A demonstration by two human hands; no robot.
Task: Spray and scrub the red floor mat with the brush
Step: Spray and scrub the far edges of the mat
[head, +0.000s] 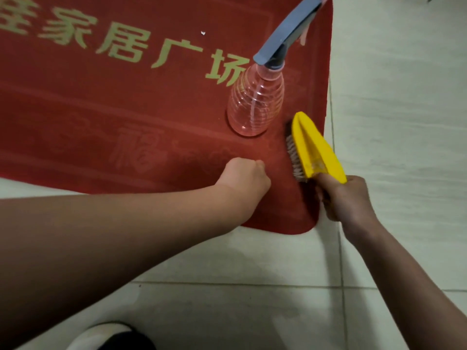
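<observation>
The red floor mat with pale gold characters lies on the tiled floor and fills the upper left. A clear pink spray bottle with a grey trigger head stands upright on the mat near its right edge. My right hand grips the handle end of a yellow scrub brush, which is tilted on its side with its bristles facing left over the mat's right corner. My left hand rests on the mat as a curled fist, holding nothing, just left of the brush.
Pale floor tiles with dark grout lines surround the mat on the right and in front. A white and black shoe shows at the bottom edge. A small white speck lies on the mat.
</observation>
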